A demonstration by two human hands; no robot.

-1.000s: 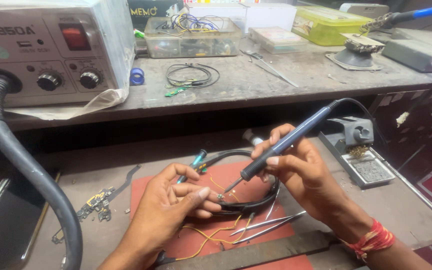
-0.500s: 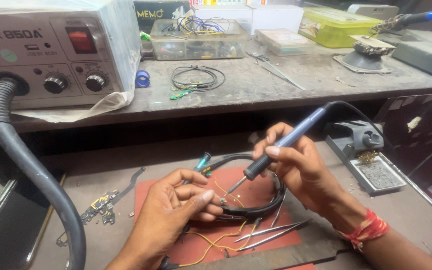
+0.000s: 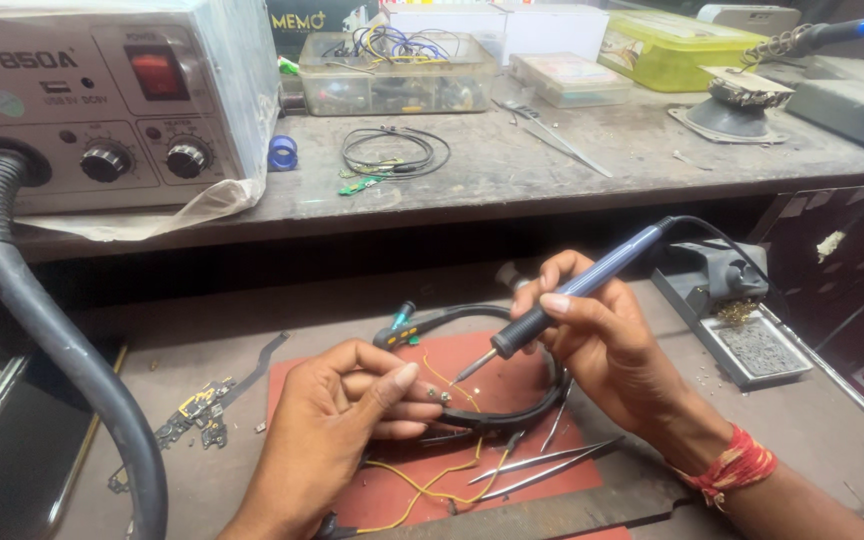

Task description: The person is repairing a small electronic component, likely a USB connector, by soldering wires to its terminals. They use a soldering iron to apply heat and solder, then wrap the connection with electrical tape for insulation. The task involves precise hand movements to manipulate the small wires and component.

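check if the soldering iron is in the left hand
No, the right hand grips the soldering iron; the left hand pinches thin wires.

Left hand (image 3: pixel 337 425) covers the near part of the black cable loop (image 3: pixel 512 415); what its fingertips pinch is too small to tell. Grey hose (image 3: pixel 72 370) and right forearm run off the bottom edge. Soldering iron (image 3: pixel 562 300) tip contact unclear.

Over a red mat (image 3: pixel 542 470) near the desk's front edge, the right hand (image 3: pixel 602 335) grips a soldering iron (image 3: pixel 572 295), tip lowered beside the left hand (image 3: pixel 342 425) pinching yellow wires (image 3: pixel 442 375), tweezers (image 3: pixel 542 465) lying alongside.
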